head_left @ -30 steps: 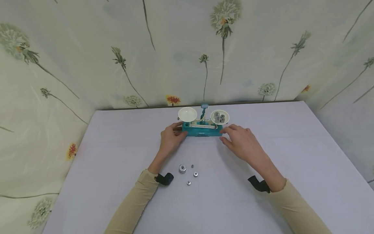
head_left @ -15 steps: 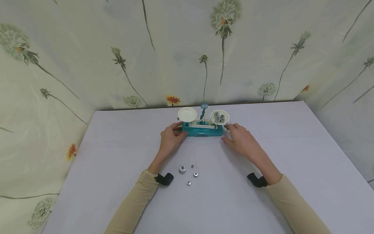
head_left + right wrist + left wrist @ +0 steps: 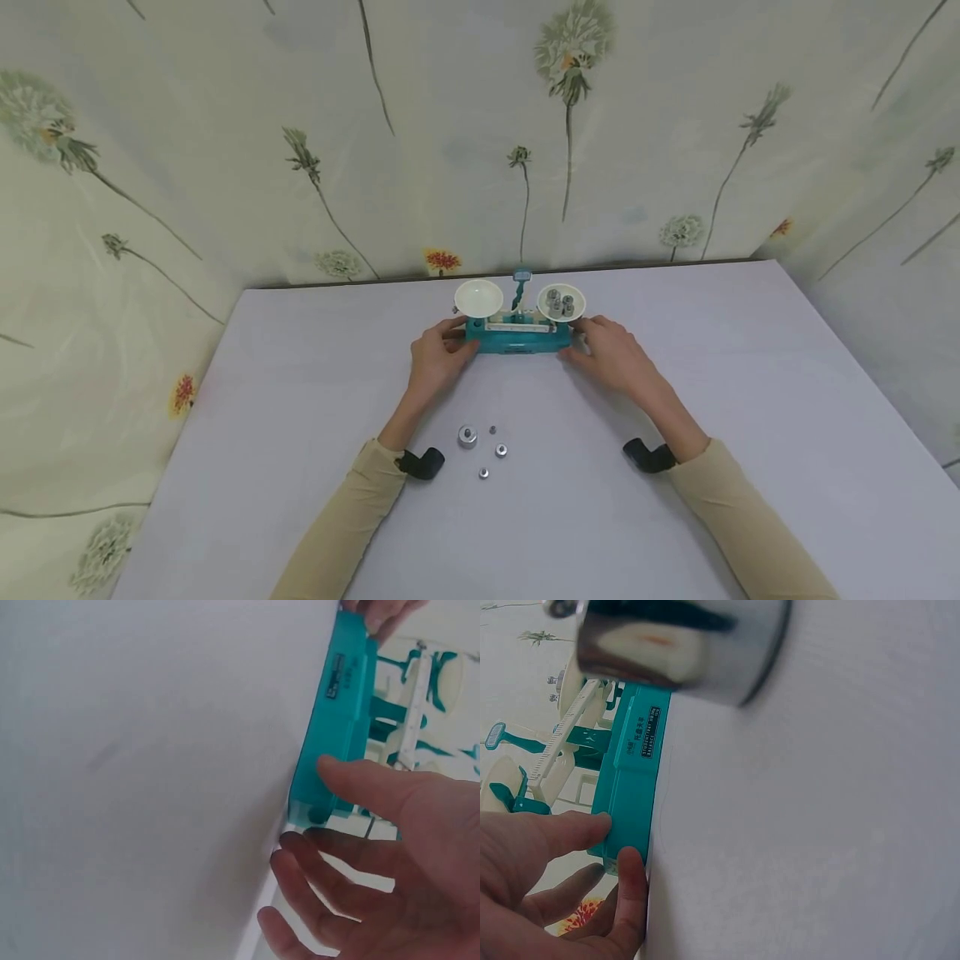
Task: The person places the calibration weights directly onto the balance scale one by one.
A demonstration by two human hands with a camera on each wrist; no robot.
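A teal balance scale (image 3: 519, 340) stands near the table's back edge. Its white left pan (image 3: 478, 297) shows only its bare surface; several small metal weights (image 3: 560, 302) sit in the right pan (image 3: 581, 307). My left hand (image 3: 437, 357) grips the left end of the base, thumb on the front, as the left wrist view also shows. At the other end my right hand (image 3: 617, 357) holds the base, its thumb (image 3: 352, 776) on the front face and its fingers bent near the end. Parts of the fingertips behind the base are hidden.
On the white table (image 3: 300, 400), between the forearms, lie a large metal weight (image 3: 467, 437) and several smaller weights (image 3: 501, 451). A metal cylinder (image 3: 679, 649) looms close in the left wrist view. A flower-patterned cloth (image 3: 450, 167) hangs behind the table.
My right hand drew slightly back from the base's right end, then came in against it again. The left hand kept its grip. The head view has tilted slightly.
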